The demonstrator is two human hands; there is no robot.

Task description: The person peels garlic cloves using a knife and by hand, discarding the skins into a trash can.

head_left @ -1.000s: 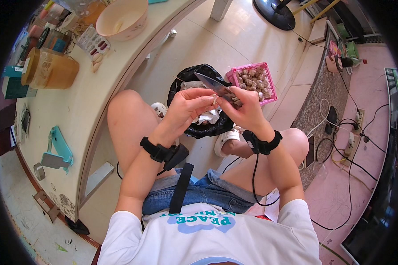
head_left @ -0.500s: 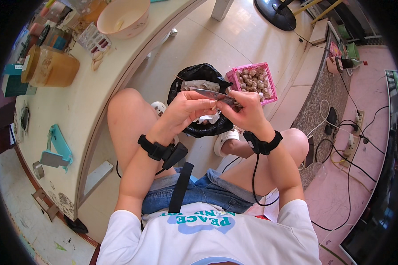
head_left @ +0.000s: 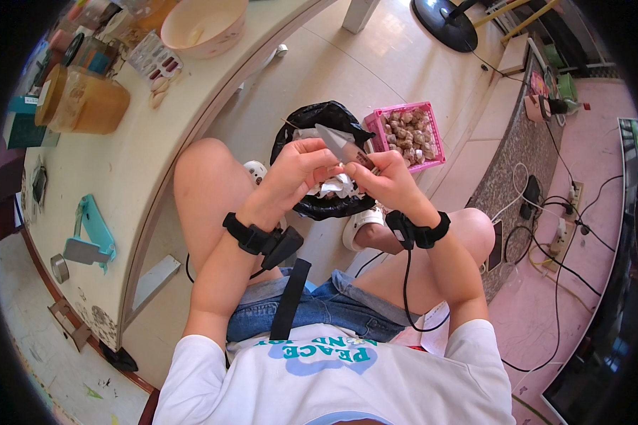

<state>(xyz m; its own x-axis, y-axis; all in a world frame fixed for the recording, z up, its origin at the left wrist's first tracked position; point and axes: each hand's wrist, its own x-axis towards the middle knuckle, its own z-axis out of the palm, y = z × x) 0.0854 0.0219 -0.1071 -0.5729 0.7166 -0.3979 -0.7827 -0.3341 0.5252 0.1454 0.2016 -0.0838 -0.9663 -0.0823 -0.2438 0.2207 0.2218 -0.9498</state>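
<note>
A knife point(head_left: 338, 145) is held in my right hand point(head_left: 391, 183), its broad grey blade angled up and to the left. My right thumb reaches toward my left fingertips. My left hand point(head_left: 295, 171) is closed in a pinch on a small pale piece, apparently a garlic clove point(head_left: 342, 168), mostly covered by the fingers. Both hands are close together above a black plastic bag point(head_left: 322, 207), which holds white scraps and peelings. Just beyond my right hand, a pink basket point(head_left: 429, 164) is filled with garlic bulbs point(head_left: 407, 131).
On the left, the table point(head_left: 156, 134) carries a bowl point(head_left: 204, 32), a jar point(head_left: 88, 100), a pill blister pack point(head_left: 154, 58), several cloves point(head_left: 159, 91) and a turquoise stand point(head_left: 96, 230). Cables point(head_left: 546, 241) and a screen point(head_left: 606, 283) lie to the right. A cord hangs from my right wristband point(head_left: 418, 230).
The knife has turned, so its blade now shows its broad side and points up more steeply. My right hand has shifted slightly down. My left hand keeps its pinch.
</note>
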